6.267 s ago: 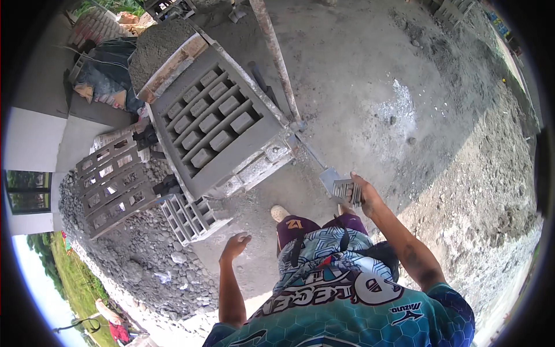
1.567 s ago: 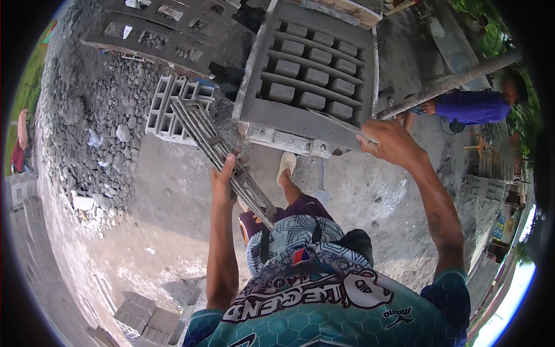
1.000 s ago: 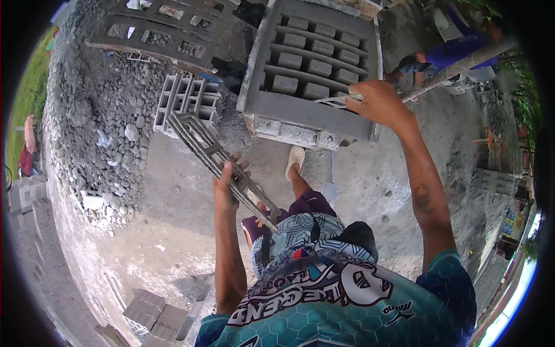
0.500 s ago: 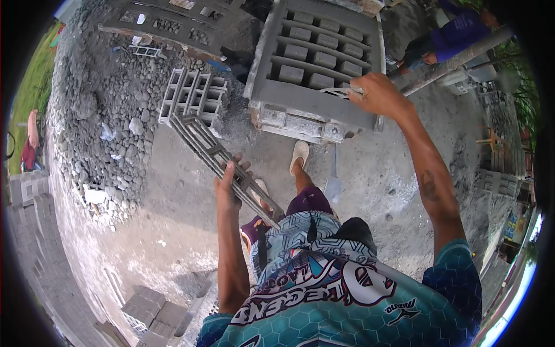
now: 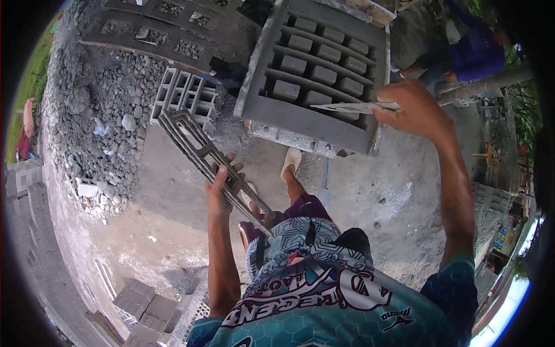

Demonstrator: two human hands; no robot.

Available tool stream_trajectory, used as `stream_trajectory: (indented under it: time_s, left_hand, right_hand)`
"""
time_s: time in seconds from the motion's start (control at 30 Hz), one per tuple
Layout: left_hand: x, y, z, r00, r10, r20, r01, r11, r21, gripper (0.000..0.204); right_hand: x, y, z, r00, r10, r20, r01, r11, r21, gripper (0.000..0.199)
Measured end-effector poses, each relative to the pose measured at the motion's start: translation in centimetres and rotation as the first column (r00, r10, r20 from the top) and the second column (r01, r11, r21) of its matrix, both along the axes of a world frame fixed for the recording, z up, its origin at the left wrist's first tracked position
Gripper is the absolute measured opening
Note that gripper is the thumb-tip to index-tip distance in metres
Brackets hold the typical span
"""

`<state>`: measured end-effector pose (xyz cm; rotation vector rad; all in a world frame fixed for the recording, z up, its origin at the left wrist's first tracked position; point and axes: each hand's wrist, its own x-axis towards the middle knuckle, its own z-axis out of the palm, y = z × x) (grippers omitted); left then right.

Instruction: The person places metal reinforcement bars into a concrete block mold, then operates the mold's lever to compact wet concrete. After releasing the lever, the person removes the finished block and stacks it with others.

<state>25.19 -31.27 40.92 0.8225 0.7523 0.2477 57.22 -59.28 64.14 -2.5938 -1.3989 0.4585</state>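
Note:
My left hand grips several grey ladder-shaped frames, held together at a slant from the hollow blocks down to my waist. My right hand is closed round one end of a thin, flat grey piece. Its pointed tip reaches over the near edge of a large grey mould; whether it touches is unclear. Rows of rectangular grey blocks sit between bars inside that mould. Its exact kind cannot be made out, as the fist hides its other end.
Left of the mould stands a stack of hollow blocks, beside a gravel heap. Another grey gridded frame lies beyond. A person in a blue top is at the far right, near a pole. Stacked blocks stand lower left.
My right hand has drawn right and back, so more of the flat piece shows. My left hand keeps its hold on the frames. The whole view has shifted slightly.

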Motion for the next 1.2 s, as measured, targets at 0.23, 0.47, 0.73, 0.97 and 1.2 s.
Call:
stream_trajectory:
  time_s: [0.23,0.47,0.73,0.97,1.2]
  left_hand:
    - [7.9,-1.5,1.1,0.991,-0.129,0.02,0.129,0.991,-0.019,0.068]
    - [13.7,-4.1,2.5,0.987,-0.155,0.041,0.158,0.981,-0.114,0.059]
    - [16.6,-5.8,1.8,0.981,-0.194,0.0,0.194,0.978,-0.076,0.058]
    - [14.4,-5.2,1.3,0.99,-0.136,-0.048,0.133,0.989,-0.067,0.054]
    - [11.9,-4.4,2.3,0.988,-0.094,-0.126,0.093,0.996,-0.013,0.053]
  right_hand:
    - [-2.1,-4.5,5.0,0.987,0.081,0.14,-0.112,0.966,0.231,0.038]
    - [-4.7,-8.4,0.8,0.987,-0.143,0.079,0.094,0.892,0.443,0.044]
    - [-6.0,-11.9,-10.0,0.638,-0.534,-0.555,0.759,0.314,0.57,0.055]
    - [-0.5,-10.8,-21.7,0.224,-0.195,-0.955,0.974,0.087,0.211,0.056]
    - [5.7,-12.5,-29.0,0.589,-0.694,-0.414,0.806,0.469,0.361,0.05]
